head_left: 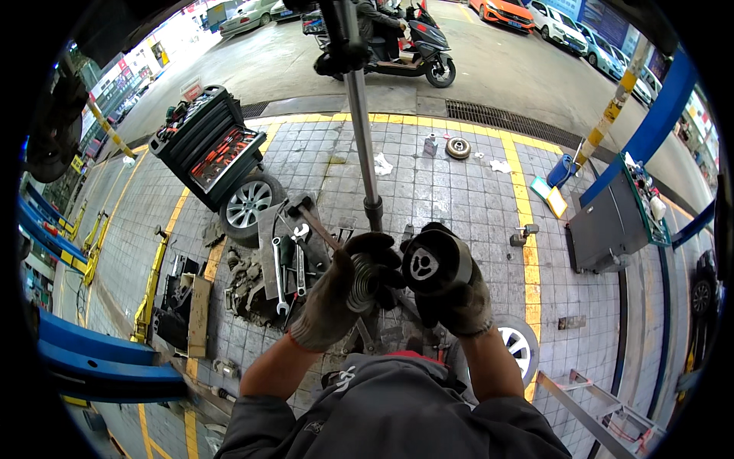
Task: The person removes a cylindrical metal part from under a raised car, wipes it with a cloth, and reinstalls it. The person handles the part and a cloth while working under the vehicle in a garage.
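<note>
Both my hands wear dark, dirty work gloves and are raised close together in front of my chest. My left hand [325, 298] is closed around a ribbed bellows boot [364, 284] with concentric rings. A hammer [300, 206] shows just beyond that hand; its handle runs to the glove, and I cannot tell whether it is gripped. My right hand [464, 302] is wrapped round a black cylindrical joint housing [447, 266], its end showing a pale three-lobed opening. Below and left of my left hand, wrenches [279, 279] lie on a flat grey plate [267, 229].
A steel pole [363, 145] rises straight ahead. A tool cart [206, 145] with an open drawer stands at the far left, by a wheel [251, 203]. A grey cabinet [608, 229] is at the right, a ladder [604, 413] lower right. A person rides a scooter [420, 50] beyond.
</note>
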The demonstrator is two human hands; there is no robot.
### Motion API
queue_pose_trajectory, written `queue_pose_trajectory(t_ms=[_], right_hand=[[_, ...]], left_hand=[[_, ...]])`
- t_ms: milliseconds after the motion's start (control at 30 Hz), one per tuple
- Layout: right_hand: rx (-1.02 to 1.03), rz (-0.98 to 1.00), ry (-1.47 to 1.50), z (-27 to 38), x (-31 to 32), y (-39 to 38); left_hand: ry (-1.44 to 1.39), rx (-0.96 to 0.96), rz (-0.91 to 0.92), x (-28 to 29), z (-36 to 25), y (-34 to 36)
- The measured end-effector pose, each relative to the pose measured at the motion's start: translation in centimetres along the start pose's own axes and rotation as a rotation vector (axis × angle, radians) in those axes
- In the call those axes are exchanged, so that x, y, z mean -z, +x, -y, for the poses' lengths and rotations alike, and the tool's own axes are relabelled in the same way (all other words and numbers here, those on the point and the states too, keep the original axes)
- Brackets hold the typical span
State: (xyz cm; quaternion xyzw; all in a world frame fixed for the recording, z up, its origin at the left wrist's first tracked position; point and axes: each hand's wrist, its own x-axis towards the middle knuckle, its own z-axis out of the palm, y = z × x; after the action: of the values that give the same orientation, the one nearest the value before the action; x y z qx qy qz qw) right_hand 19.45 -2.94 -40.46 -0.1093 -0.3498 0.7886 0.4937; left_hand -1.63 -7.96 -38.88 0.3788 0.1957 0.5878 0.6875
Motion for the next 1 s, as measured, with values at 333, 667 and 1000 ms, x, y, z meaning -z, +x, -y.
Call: queue_pose_trajectory(t_ms=[333,667,1000], right_hand=[[0.103,-0.044,-0.468,2.0,-2.2,-0.2],[0.521,-0.005,-0.602,9.8,-4.9,1.9],[0.811,0.287,-0.606,23.7,-9.2,8.0]], left_hand=[[0.319,0.004,-0.065,-1.9,-1.7,0.0],[0.676,-0.339,0.048,-5.7,-7.2,1.9],[1.235,-1.284,-0.260,-10.8,-22.0,6.1]])
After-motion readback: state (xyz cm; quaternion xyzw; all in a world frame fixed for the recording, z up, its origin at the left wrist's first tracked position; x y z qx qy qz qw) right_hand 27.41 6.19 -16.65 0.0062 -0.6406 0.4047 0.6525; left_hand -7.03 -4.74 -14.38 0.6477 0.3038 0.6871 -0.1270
